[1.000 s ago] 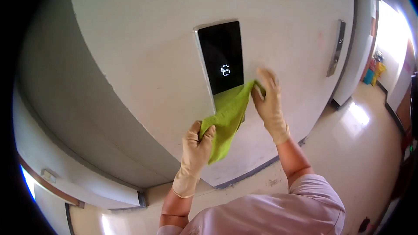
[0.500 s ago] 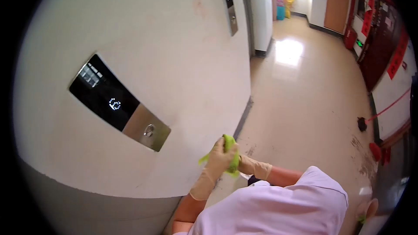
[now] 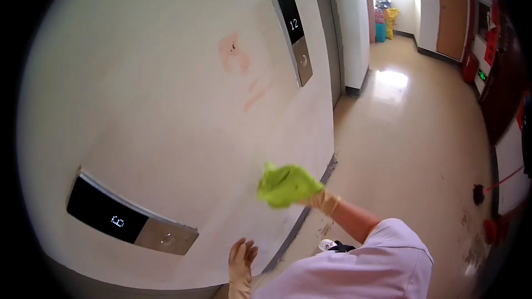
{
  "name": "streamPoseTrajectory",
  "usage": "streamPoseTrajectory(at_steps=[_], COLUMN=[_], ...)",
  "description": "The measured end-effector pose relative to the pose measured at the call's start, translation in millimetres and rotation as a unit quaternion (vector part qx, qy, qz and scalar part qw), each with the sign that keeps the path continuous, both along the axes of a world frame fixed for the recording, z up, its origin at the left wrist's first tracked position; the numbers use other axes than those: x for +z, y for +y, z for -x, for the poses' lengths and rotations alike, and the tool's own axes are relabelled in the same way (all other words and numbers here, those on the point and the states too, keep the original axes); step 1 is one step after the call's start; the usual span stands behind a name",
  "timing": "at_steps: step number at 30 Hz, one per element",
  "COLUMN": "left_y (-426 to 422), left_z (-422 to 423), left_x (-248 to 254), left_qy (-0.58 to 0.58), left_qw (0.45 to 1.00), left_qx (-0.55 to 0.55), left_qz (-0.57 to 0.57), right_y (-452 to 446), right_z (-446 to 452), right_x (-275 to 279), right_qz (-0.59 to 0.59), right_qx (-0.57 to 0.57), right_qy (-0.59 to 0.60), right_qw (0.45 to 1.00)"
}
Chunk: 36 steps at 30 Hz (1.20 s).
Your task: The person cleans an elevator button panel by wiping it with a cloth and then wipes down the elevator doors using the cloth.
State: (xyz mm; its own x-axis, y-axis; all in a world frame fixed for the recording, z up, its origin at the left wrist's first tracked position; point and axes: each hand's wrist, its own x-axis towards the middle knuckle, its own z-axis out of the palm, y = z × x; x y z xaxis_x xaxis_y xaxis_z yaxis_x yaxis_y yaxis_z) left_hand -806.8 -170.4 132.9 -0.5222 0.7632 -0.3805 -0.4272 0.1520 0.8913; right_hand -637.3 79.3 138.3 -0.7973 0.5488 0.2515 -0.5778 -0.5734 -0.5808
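Note:
A bright green cleaning cloth (image 3: 285, 185) hangs spread out in front of the white wall, with my right hand (image 3: 317, 200) closed on it. The cloth covers most of that hand's fingers. Lower down, my left hand (image 3: 241, 256) is raised near the wall, empty, its fingers loosely bent and apart. Both hands wear pale beige rubber gloves. To the left of my hands, an elevator call panel (image 3: 133, 216) with a lit display and a round button is mounted on the wall. Higher up, a second panel (image 3: 293, 39) reads 12. Between the panels, reddish smears (image 3: 235, 58) mark the wall.
A tiled corridor floor (image 3: 393, 133) runs off to the right, with dark scuffs near the far wall. Bags (image 3: 386, 22) stand at the corridor's end, near a brown door (image 3: 451, 15). A red-handled tool with a dark head (image 3: 479, 194) is at the right wall.
My hands have come apart. The cloth, bunched between both hands before, is now spread out in my right hand alone; my left hand has dropped lower. The view has shifted, bringing the second panel nearer.

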Motion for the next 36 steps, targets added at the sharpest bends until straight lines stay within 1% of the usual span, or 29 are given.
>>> streamPoseTrajectory(at_steps=[2,4,5,6,7,9,11,12,13,14,15,16,17,18,19,20,21,22,23,24,25,27,28,29,30,31,32,33,36], left_y=[-18.4,-19.9,-17.5,-17.2,-17.6,-14.5,-9.2,-11.6,-14.5,-8.8,-1.6,3.5,10.5,16.8,15.0,9.0,9.0,9.0,8.8,9.7,10.4,20.3,25.1,26.9,26.2,27.3,28.6,31.9,19.2], left_z=[7.5,-6.2,-12.6,-13.3,-11.6,-10.5,-8.6,-0.4,12.2,21.1,18.8,9.4,7.9,12.4,15.2,15.2,22.0,23.4,24.4,23.3,21.1,9.1,6.8,6.3,6.1,1.2,-5.0,-9.4,-18.5], left_x=[-52.6,-59.3,-62.8,-72.3,-84.2,-101.4,-108.0,-121.0,-140.0,-150.1,-146.1,-130.6,-119.7,-119.2,-123.3,-129.3,-142.0,-155.6,-168.0,-174.6,-178.7,-174.9,-175.6,-175.0,-173.1,-162.5,-152.1,-141.8,-129.8], left_qy=[-0.164,-0.179,-0.196,-0.198,-0.251,-0.303,-0.206,-0.203,-0.236,-0.268,-0.264,-0.331,-0.396,-0.393,-0.344,-0.294,-0.308,-0.310,-0.305,-0.299,-0.301,-0.251,-0.250,-0.221,-0.189,-0.186,-0.246,-0.306,-0.383], left_qw=[0.983,0.976,0.963,0.961,0.955,0.944,0.968,0.968,0.962,0.955,0.957,0.937,0.912,0.914,0.939,0.955,0.949,0.949,0.950,0.952,0.951,0.966,0.967,0.974,0.977,0.978,0.968,0.951,0.922], left_qx=[0.073,0.127,0.176,0.183,0.154,0.130,0.133,0.134,0.128,0.121,0.118,0.112,0.104,0.100,0.032,-0.036,-0.059,-0.062,-0.063,-0.064,-0.067,0.016,0.016,-0.039,-0.093,-0.091,-0.055,-0.019,0.044], left_qz=[-0.038,0.012,0.058,0.057,0.040,0.022,0.058,0.053,0.051,0.047,0.038,0.029,0.022,0.014,-0.008,-0.027,-0.017,-0.015,-0.007,0.001,0.002,0.057,0.054,0.023,-0.006,-0.006,0.010,0.025,0.035], right_y=[54.0,93.1,125.2,149.8,173.4,210.9,235.1,245.7,256.5,268.1,280.9,295.8,324.1,351.8,400.1,405.0,409.3,375.3,354.7,372.2,405.6,411.3,413.0,413.4,408.8,401.6,388.1,371.2,302.4], right_z=[-26.9,-49.8,-48.4,-45.1,-42.0,-35.6,-27.8,-23.6,-16.4,-7.8,1.7,12.7,24.8,36.9,48.8,46.2,43.4,30.3,26.1,34.0,44.4,57.0,59.3,60.9,61.0,59.8,59.6,61.0,77.8], right_x=[53.5,110.4,114.7,116.2,119.2,124.3,129.3,130.7,134.2,138.4,141.8,145.1,141.5,138.1,121.1,125.0,129.3,168.1,191.0,194.1,198.2,215.2,223.5,230.0,232.8,231.1,228.3,217.7,160.8], right_qz=[-0.205,-0.375,-0.387,-0.386,-0.387,-0.366,-0.348,-0.342,-0.226,-0.103,0.024,0.146,0.198,0.254,0.271,0.280,0.289,0.352,0.403,0.402,0.445,0.472,0.470,0.457,0.432,0.335,0.225,0.153,0.065], right_qx=[-0.113,-0.263,-0.317,-0.340,-0.357,-0.452,-0.523,-0.546,-0.437,-0.303,-0.152,0.010,0.096,0.180,0.150,0.132,0.115,0.252,0.381,0.377,0.506,0.621,0.648,0.639,0.606,0.475,0.319,0.193,0.005], right_qy=[-0.074,-0.192,-0.044,0.031,0.106,0.097,0.096,0.097,0.224,0.341,0.439,0.515,0.545,0.564,0.522,0.500,0.476,0.530,0.565,0.565,0.545,0.505,0.487,0.493,0.508,0.547,0.536,0.511,0.424], right_qw=[0.970,0.868,0.864,0.857,0.843,0.808,0.772,0.759,0.841,0.884,0.885,0.845,0.809,0.765,0.795,0.809,0.822,0.729,0.611,0.614,0.499,0.370,0.350,0.375,0.434,0.603,0.749,0.824,0.903])
